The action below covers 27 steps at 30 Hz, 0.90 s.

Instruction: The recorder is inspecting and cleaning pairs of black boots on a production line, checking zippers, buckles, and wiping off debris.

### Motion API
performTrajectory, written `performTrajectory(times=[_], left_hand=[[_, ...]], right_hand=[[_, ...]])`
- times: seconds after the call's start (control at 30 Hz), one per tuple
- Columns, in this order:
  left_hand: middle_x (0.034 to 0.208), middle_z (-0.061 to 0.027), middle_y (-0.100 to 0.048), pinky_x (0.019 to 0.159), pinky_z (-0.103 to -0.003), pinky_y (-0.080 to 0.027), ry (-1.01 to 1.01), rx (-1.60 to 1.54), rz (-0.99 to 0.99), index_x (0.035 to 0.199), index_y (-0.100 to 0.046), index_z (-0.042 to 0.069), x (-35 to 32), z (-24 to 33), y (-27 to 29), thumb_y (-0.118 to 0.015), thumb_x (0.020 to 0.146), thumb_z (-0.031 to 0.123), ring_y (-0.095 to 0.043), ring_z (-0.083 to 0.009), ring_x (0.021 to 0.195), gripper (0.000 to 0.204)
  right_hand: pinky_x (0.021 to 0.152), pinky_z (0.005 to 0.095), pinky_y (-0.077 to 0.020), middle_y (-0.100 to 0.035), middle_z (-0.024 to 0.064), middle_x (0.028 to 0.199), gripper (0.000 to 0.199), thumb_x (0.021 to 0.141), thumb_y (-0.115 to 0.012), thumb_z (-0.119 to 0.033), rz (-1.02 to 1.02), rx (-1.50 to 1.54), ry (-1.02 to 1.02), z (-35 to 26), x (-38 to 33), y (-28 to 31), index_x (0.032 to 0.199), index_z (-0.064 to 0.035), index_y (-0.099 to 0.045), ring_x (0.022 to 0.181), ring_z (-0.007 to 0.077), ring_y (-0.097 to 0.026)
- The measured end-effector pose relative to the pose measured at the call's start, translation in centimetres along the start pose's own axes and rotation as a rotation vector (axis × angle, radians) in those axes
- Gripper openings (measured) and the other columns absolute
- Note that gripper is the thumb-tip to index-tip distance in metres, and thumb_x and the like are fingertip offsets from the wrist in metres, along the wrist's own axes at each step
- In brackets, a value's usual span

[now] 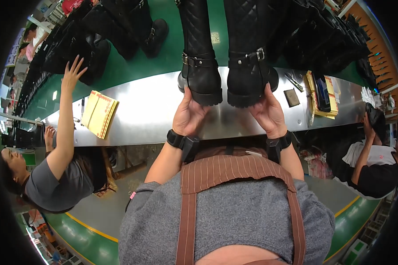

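Two tall black boots (pixel 200 70) (pixel 247 73) with quilted shafts, buckled ankle straps and lugged soles stand side by side before me at the bench. My left hand (pixel 190 114) grips the left boot low at its sole, thumb up along its outer side and fingers underneath. My right hand (pixel 269 112) holds the right boot in the same way, thumb against its outer side. The fingertips of both hands are partly hidden behind the soles. A narrow gap separates the two boots.
On the metal bench (pixel 154 119) lie a yellow paper stack (pixel 99 114), a brown block (pixel 292 98), a cutter (pixel 293 82) and more yellow papers with a phone (pixel 323 95). Black boots (pixel 154 37) crowd the green surface beyond. One co-worker (pixel 62 176) reaches forward at left; another (pixel 371 159) handles something black at right.
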<state>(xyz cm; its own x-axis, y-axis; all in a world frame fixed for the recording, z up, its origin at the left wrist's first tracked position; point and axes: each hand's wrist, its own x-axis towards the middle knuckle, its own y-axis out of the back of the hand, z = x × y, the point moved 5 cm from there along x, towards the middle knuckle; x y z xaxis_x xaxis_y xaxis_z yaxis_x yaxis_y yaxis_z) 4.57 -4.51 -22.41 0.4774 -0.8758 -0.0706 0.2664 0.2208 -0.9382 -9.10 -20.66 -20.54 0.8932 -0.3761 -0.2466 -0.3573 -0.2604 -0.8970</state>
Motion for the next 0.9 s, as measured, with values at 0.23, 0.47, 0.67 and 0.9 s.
performTrajectory(times=[0.23, 0.47, 0.67, 0.9], left_hand=[[0.134, -0.0095, -0.053, 0.099, -0.04, -0.046, -0.129, 0.138, 0.117, 0.137, -0.039, 0.009, -0.6, 0.5, -0.6, -0.046, 0.099, 0.041, -0.055, -0.0229, 0.118, 0.05], [0.129, -0.0095, -0.056, 0.098, -0.04, -0.046, -0.143, 0.127, 0.165, 0.134, -0.041, 0.009, -0.3, 0.6, -0.3, -0.053, 0.097, 0.039, -0.058, -0.0218, 0.114, 0.049], [0.132, -0.0087, -0.054, 0.098, -0.04, -0.046, -0.173, 0.138, 0.118, 0.134, -0.041, 0.013, -0.2, 0.4, 0.2, -0.054, 0.096, 0.039, -0.056, -0.0209, 0.115, 0.048], [0.136, -0.0025, -0.051, 0.102, -0.041, -0.041, -0.146, 0.079, 0.198, 0.139, -0.035, 0.023, -0.2, 0.2, 0.3, -0.052, 0.098, 0.036, -0.053, -0.0206, 0.12, 0.047]], right_hand=[[0.102, 0.0428, -0.0446, -0.053, 0.0098, 0.127, 0.044, 0.093, -0.063, -0.03, 0.067, -0.073, 0.125, -0.1, -0.1, -1.0, 0.128, -0.0065, -0.049, 0.115, 0.0249, -0.053], [0.1, 0.0429, -0.0478, -0.055, 0.0088, 0.126, 0.042, 0.095, -0.059, -0.03, 0.087, -0.166, 0.146, 0.1, -0.2, -1.6, 0.128, -0.0058, -0.048, 0.119, 0.0243, -0.052], [0.101, 0.0424, -0.0459, -0.054, 0.0096, 0.129, 0.044, 0.095, -0.058, -0.031, 0.061, -0.19, 0.158, 0.2, 0.0, -1.1, 0.13, -0.0056, -0.048, 0.119, 0.0238, -0.053], [0.097, 0.04, -0.0441, -0.06, 0.0051, 0.124, 0.037, 0.098, -0.055, -0.032, 0.119, -0.22, 0.142, 0.4, 0.2, -0.8, 0.126, -0.0088, -0.055, 0.114, 0.0193, -0.055]])
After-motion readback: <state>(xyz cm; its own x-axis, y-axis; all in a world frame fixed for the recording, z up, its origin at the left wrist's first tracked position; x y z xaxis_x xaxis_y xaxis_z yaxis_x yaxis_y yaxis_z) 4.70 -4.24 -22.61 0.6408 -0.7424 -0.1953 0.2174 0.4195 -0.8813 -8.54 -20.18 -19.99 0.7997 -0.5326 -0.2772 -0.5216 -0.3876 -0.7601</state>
